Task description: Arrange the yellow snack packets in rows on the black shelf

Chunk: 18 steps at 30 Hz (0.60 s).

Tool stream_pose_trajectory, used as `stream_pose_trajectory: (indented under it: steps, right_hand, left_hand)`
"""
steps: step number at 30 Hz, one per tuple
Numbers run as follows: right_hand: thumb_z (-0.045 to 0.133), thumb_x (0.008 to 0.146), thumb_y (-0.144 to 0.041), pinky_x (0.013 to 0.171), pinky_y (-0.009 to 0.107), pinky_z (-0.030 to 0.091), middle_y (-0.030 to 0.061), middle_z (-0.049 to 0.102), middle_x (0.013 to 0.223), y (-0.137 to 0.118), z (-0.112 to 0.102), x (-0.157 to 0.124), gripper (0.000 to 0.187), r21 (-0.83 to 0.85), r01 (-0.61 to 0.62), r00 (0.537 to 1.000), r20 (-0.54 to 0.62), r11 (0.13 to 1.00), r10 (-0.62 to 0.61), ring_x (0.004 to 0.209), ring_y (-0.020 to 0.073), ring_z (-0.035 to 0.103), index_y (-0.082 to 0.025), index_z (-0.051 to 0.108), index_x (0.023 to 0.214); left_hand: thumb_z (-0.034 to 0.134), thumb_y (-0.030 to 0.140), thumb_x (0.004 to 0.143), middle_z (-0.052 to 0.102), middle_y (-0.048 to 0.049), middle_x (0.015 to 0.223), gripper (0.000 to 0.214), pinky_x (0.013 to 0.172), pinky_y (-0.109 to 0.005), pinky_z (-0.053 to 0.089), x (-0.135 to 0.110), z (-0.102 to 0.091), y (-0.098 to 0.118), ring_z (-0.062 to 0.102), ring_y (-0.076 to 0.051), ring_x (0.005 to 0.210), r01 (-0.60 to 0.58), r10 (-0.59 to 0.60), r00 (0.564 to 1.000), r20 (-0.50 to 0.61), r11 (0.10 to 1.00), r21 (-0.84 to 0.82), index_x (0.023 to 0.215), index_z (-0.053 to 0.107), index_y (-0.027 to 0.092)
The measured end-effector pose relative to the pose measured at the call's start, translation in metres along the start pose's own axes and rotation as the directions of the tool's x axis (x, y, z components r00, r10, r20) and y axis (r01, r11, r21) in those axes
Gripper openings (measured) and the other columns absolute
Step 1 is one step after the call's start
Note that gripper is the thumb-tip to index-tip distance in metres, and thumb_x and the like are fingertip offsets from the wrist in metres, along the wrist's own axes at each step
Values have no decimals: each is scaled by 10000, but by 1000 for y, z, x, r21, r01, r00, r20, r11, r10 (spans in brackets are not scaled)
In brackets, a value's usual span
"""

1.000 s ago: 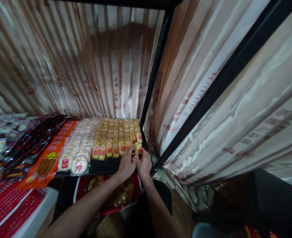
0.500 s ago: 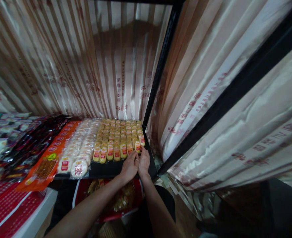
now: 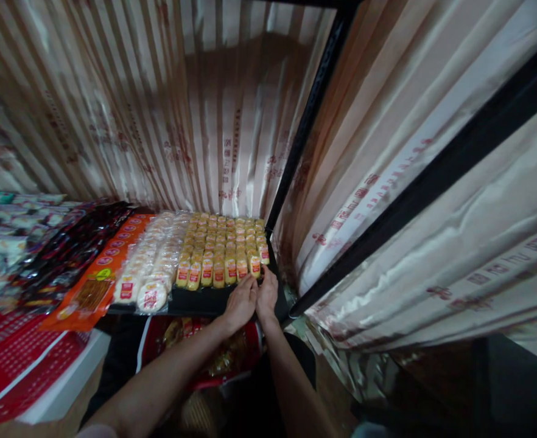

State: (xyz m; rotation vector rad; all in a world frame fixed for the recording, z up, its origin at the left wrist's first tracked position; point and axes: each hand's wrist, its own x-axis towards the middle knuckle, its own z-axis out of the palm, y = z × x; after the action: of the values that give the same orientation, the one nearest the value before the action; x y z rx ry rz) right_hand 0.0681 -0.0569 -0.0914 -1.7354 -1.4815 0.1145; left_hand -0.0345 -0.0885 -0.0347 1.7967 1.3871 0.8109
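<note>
Pale pleated sheeting (image 3: pixel 150 121) with printed characters hangs behind and beside a black shelf (image 3: pixel 190 301), and the light is dim. At the front right of the rows on that shelf lies the yellow packet (image 3: pixel 254 263) at the person's fingertips, straight ahead of both hands. Its long axis runs roughly away from the person, its near end toward the fingers; whether it stands or leans is hard to tell. The left hand (image 3: pixel 241 301) reaches in just below that near end, and the right hand (image 3: pixel 267 294) meets its lower right corner, so neither is clearly nearer. Fingers on both sides are bent in close to the wrapper, but whether either grip is clenched on it or merely resting against it cannot be told. The packet is small and oblong with rounded ends, and a red and white label faces the person. Close on its left are more yellow packets (image 3: pixel 218 274) in tight rows, with another set slightly farther back on its right. Farther left come white round packets (image 3: pixel 152 296), an orange pouch (image 3: pixel 92 292) and dark glossy packets (image 3: pixel 70 258). Below the shelf edge, partly behind the forearms, sits a red container (image 3: pixel 144 345) with wrapped goods inside.
</note>
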Motion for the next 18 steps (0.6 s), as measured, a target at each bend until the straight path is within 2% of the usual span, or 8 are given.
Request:
stream_pose_trajectory:
  steps: [4, 8, 11, 13, 14, 15, 17, 18]
  right_hand:
    - [456, 809, -363, 883, 392, 411, 184, 556, 1072, -8, -10, -6, 493, 39, -37, 999, -22, 999, 38, 959, 238, 517, -53, 510, 1187]
    - [412, 847, -418, 734, 307, 460, 154, 580, 1073, -28, -29, -29, 476, 236, -105, 992, -50, 966, 120, 896, 194, 559, -100, 504, 1189]
    - [411, 861, -418, 702, 255, 455, 82, 645, 907, -44, -39, -62, 409, 398, -123, 992, 60, 909, 108, 780, 153, 587, -143, 543, 1133]
    - [417, 861, -418, 686, 240, 448, 42, 651, 767, -50, -38, -86, 346, 419, -119, 981, 189, 900, 42, 693, 144, 587, -172, 611, 1008]
    - [412, 864, -412, 681, 235, 446, 33, 650, 730, -50, -35, -96, 326, 393, -108, 962, 273, 913, -4, 675, 145, 589, -189, 634, 950]
    - [405, 870, -395, 696, 234, 444, 30, 657, 730, -50, -30, -105, 312, 322, -81, 923, 381, 943, -51, 691, 150, 598, -205, 647, 921]
    - [417, 870, -333, 751, 240, 440, 35, 681, 807, -45, -18, -116, 270, 92, 42, 787, 611, 995, -90, 774, 162, 617, -227, 655, 941]
    - [452, 852, -287, 785, 249, 436, 45, 688, 861, -41, -12, -118, 240, -15, 119, 716, 694, 993, -76, 824, 171, 619, -224, 657, 959]
  left_hand:
    - [386, 97, 799, 548, -97, 1246, 381, 1040, -323, 360, -22, -4, -5, 492, -174, 1171, -56, 56, 997, -56, 998, 3, 1130, 566, 151]
    - [373, 108, 807, 638, -60, 1034, 328, 920, -292, 441, -53, -11, -27, 584, -154, 972, -52, 51, 998, -38, 998, -32, 1013, 617, 180]
    - [392, 116, 799, 660, -47, 921, 277, 860, -267, 446, -76, -19, -56, 593, -155, 900, -8, 7, 997, 72, 1000, 9, 908, 640, 178]
    - [417, 125, 792, 665, -37, 869, 233, 834, -263, 441, -87, -23, -78, 595, -161, 868, 86, -99, 982, 161, 992, 89, 815, 641, 186]
    - [422, 130, 789, 663, -44, 815, 223, 808, -276, 445, -92, -26, -88, 600, -172, 823, 127, -146, 974, 175, 985, 115, 753, 636, 180]
    - [425, 136, 789, 657, -53, 766, 224, 782, -292, 449, -96, -28, -96, 602, -182, 780, 163, -187, 964, 186, 977, 139, 700, 627, 173]
    - [453, 149, 775, 636, -64, 682, 213, 734, -316, 452, -101, -30, -111, 602, -199, 708, 217, -247, 950, 190, 962, 165, 626, 604, 165]
    - [481, 155, 759, 627, -63, 655, 192, 718, -320, 452, -104, -30, -116, 603, -203, 687, 237, -269, 943, 196, 956, 173, 605, 595, 166]
